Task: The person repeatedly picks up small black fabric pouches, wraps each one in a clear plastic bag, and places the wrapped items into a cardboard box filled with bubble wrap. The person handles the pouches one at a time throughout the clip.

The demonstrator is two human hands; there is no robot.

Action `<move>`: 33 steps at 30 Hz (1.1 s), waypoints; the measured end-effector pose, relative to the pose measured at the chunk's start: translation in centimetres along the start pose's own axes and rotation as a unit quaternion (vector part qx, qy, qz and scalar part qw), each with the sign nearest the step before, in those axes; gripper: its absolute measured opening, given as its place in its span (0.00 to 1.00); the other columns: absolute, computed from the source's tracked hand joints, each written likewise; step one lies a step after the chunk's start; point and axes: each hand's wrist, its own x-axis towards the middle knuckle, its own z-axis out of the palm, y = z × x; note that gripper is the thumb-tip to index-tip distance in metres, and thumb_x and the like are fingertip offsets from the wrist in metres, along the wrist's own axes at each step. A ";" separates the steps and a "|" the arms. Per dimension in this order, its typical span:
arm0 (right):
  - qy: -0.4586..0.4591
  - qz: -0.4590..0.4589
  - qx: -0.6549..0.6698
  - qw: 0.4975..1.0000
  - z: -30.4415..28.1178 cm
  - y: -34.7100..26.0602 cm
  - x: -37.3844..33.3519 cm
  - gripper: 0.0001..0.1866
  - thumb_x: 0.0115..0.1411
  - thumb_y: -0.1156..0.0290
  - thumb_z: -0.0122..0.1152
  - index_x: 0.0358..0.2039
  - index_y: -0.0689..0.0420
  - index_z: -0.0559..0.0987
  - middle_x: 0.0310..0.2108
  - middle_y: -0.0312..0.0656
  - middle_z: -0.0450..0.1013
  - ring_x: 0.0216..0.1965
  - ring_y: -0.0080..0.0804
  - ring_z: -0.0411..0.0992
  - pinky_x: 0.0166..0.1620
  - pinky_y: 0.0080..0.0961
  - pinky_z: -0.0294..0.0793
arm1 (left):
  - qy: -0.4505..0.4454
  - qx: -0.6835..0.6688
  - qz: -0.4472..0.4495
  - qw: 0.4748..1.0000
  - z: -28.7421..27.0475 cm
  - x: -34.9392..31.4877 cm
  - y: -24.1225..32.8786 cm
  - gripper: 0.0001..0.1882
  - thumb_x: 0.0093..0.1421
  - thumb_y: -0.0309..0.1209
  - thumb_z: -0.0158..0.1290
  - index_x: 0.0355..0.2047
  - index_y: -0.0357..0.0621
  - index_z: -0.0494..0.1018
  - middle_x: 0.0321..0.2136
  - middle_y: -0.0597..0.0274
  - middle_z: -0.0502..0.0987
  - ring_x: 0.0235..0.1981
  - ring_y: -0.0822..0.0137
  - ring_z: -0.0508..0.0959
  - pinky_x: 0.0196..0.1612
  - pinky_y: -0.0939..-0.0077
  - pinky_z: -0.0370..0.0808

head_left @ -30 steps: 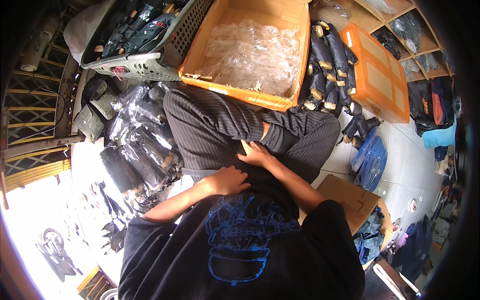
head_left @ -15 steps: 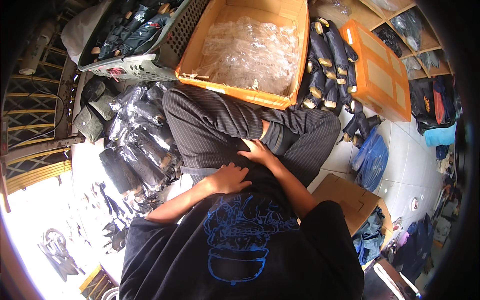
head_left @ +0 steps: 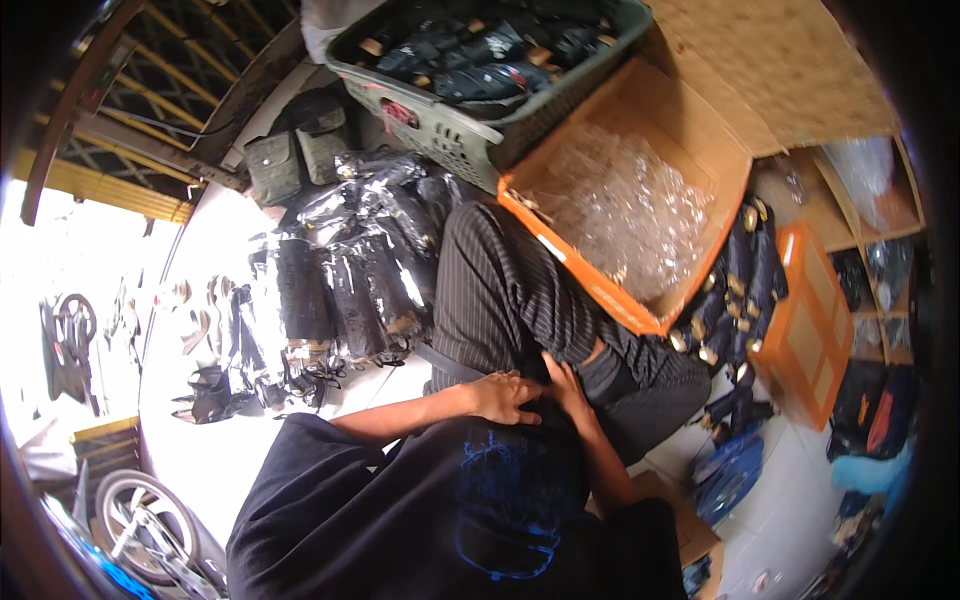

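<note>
Tiled floor (head_left: 378,386) bears dark wrapped bundles (head_left: 300,295) at left, aligned near-to-far. Left hand (head_left: 504,398), half-uncurled, seemingly empty, points right; right hand (head_left: 567,390) blurred, grip unclear.

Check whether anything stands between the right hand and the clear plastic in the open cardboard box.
Yes: the crossed legs in striped trousers and the cardboard box's near wall lie between the right hand and the clear plastic. Nothing visible covers the plastic from above.
</note>
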 end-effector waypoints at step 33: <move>0.269 -0.268 0.258 0.888 2.4 -33.0 42.0 0.13 0.66 0.77 0.54 0.47 0.62 0.63 0.38 0.46 0.65 0.37 0.30 0.69 0.41 0.25 0.71 | 0.476 0.210 -0.300 0.800 -37.0 -17.0 -38.6 0.21 0.48 0.33 0.59 0.44 0.41 0.78 0.42 0.47 0.79 0.50 0.50 0.75 0.51 0.62 0.74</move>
